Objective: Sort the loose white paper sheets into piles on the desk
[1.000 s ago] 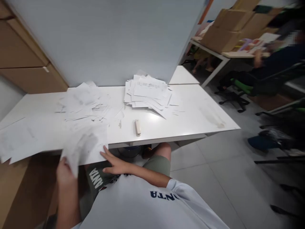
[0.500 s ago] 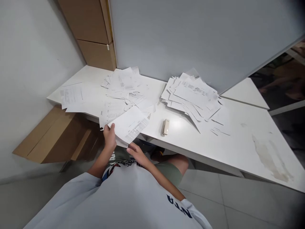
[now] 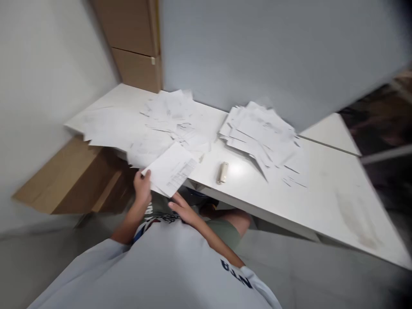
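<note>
My left hand (image 3: pixel 142 185) pinches the near left corner of some printed paper sheets (image 3: pixel 170 165), thumb on top. At their lower edge is my right hand (image 3: pixel 183 208), its fingers partly under the paper and touching it; whether it grips is hard to see. The sheets tilt over the desk's front edge, with a printed table at their right end. Just beyond them lies a loose spread of papers (image 3: pixel 170 105). To the right, a beige stapler (image 3: pixel 222 173) rests on the white desk (image 3: pixel 206 165). Behind it sits a thick, uneven stack of papers (image 3: pixel 260 133).
More sheets (image 3: pixel 103 124) lie at the desk's left end, overhanging its edge. An open cardboard box (image 3: pixel 61 176) stands below there. Stacked cartons (image 3: pixel 137 68) rise at the back left corner. A grey panel (image 3: pixel 257 51) runs behind the desk.
The camera view has shifted slightly and blurred. Both hands and the held sheets appear a little further left; the sheets lie somewhat flatter. The stapler and paper piles stay put on the desk.
</note>
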Available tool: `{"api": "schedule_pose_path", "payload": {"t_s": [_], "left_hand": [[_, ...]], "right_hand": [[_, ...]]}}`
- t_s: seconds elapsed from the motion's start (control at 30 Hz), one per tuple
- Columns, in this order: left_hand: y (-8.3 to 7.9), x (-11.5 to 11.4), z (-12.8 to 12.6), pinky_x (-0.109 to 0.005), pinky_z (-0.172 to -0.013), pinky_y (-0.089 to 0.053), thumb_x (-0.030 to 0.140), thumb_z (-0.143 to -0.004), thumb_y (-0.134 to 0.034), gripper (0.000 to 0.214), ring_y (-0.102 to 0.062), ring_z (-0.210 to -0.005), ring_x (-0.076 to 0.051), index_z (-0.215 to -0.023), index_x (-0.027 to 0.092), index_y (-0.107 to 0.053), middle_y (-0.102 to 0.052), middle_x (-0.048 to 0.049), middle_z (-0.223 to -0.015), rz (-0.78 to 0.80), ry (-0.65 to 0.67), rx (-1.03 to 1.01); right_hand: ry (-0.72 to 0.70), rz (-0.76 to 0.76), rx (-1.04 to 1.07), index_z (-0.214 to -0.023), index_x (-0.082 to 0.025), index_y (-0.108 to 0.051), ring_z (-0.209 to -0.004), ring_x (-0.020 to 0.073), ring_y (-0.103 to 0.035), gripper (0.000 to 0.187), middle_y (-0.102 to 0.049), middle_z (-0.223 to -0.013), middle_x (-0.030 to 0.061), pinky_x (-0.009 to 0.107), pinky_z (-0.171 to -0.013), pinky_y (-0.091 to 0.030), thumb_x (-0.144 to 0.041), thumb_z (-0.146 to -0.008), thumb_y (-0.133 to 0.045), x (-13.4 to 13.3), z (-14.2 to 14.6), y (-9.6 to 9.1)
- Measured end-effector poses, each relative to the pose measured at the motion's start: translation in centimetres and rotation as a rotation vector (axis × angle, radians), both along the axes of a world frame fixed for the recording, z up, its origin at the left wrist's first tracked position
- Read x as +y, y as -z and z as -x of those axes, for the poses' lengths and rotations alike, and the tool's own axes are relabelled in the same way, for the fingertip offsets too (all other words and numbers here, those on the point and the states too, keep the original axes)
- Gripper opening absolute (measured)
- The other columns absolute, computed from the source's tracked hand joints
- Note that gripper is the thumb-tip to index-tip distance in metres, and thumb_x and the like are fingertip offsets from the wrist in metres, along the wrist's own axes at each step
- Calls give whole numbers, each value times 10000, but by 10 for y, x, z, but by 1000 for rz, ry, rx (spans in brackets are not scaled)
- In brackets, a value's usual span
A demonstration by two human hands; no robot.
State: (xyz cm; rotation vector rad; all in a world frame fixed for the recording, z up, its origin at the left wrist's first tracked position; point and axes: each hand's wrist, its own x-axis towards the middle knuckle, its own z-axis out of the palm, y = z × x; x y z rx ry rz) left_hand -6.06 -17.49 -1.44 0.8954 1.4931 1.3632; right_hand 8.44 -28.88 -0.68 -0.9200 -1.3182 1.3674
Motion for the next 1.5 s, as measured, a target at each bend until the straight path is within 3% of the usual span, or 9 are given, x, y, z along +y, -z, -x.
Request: {"api": "schedule_pose_path", "payload": {"t_s": [0.17, 0.27, 0.47, 0.63, 0.77, 1.03, 1.17, 1.27, 1.5], "left_hand": [[-17, 33, -4, -304, -880, -537, 227, -643, -759, 227, -641, -820, -137, -816, 165, -627, -677, -2, -827, -54, 12, -157], [-26, 58, -11, -300, -919, -530, 152, -598, -769, 259, -646, -864, -132, -831, 161, -655, -699, -12, -895, 17, 119, -206], [-40, 78, -17, -157, -601, -525, 202, -504, -840, 329, -609, -697, -104, -776, 163, -658, -673, 1, -784, 242, 394, -118], [-54, 81, -10, -170, -506, -486, 355, -357, -925, 570, -583, -617, -124, -823, 178, -649, -640, 17, -688, 290, 649, 8], [-76, 84, 10, -166, -442, -430, 520, -415, -889, 596, -534, -561, -115, -859, 210, -640, -611, 33, -662, 254, 824, 241], [-144, 88, 45, -253, -504, -456, 630, -554, -710, 614, -541, -631, -153, -1090, 333, -679, -663, 2, -983, -196, 753, 820], [-166, 93, 45, -347, -778, -507, 595, -684, -663, 579, -613, -899, -217, -1212, 358, -641, -664, 8, -1141, -456, 591, 914], [-169, 98, 36, -376, -893, -494, 546, -729, -652, 512, -617, -1029, -236, -1189, 320, -655, -669, 6, -1144, -592, 608, 880], [-141, 110, 21, -249, -571, -467, 459, -735, -630, 368, -657, -942, -227, -1049, 286, -714, -720, 11, -1059, -647, 672, 804]], "right_hand": [[175, -17, 34, -1289, -255, -632, -1427, 248, -356, 587, -497, -1464, 65, 421, -1195, -229, -614, -826, -611, 10, -6, -1], [471, 108, 213, -1096, -214, -723, -1203, 265, -594, 502, -638, -1287, 97, 421, -1030, -460, -617, -825, -594, 17, -11, 11], [974, 264, 552, -1043, -223, -640, -741, 150, -691, 429, -684, -1086, 51, 277, -667, -548, -480, -716, -745, 19, -16, 38], [772, 332, 790, -1019, -220, -599, -754, 148, -687, 470, -691, -1012, 34, 280, -694, -556, -506, -688, -770, 15, -15, 37], [653, 293, 820, -1037, -201, -624, -829, 171, -669, 458, -705, -969, 37, 316, -766, -560, -508, -720, -745, 15, -16, 29], [530, 216, 670, -972, -215, -655, -845, 164, -635, 367, -706, -932, 8, 276, -796, -519, -392, -676, -779, 28, -48, -8], [447, 74, 433, -1056, -232, -640, -971, 173, -620, 375, -689, -1026, 9, 286, -888, -491, -380, -724, -731, 54, -76, -31], [511, -7, 215, -1069, -228, -628, -1018, 187, -602, 344, -668, -1039, 24, 332, -952, -467, -358, -755, -682, 78, -87, -34], [832, -81, -200, -1377, -271, -458, -1213, 229, -479, 652, -484, -1312, 88, 423, -1081, -366, -303, -756, -653, 114, -85, -19]]}}
